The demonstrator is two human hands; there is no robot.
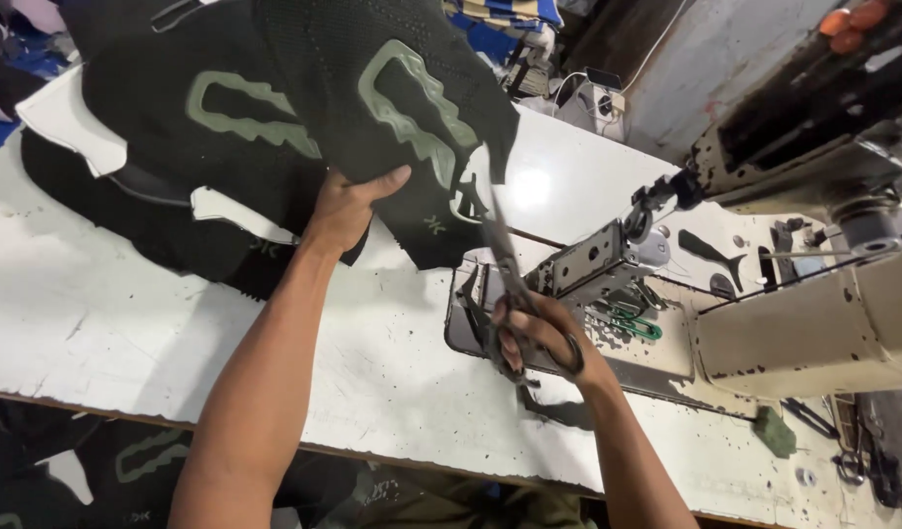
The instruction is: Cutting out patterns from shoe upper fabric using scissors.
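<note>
White and ink-flecked, the bench (128, 323) is set with a worn sewing machine (804, 323) at its right end and a heap of cut pieces (157, 157) at its far left. A black knit panel (373, 108) with a pale green moulded patch is held up above the bench, clamped at its lower edge by the left hand (345, 208), thumb on top. Scissors (505, 264) are gripped in the right hand (544, 338), fingers closed through the loops. Their long axis is pointed up and away, the tips reaching the panel's lower right edge. The panel lies beyond and to the left of the right hand.
</note>
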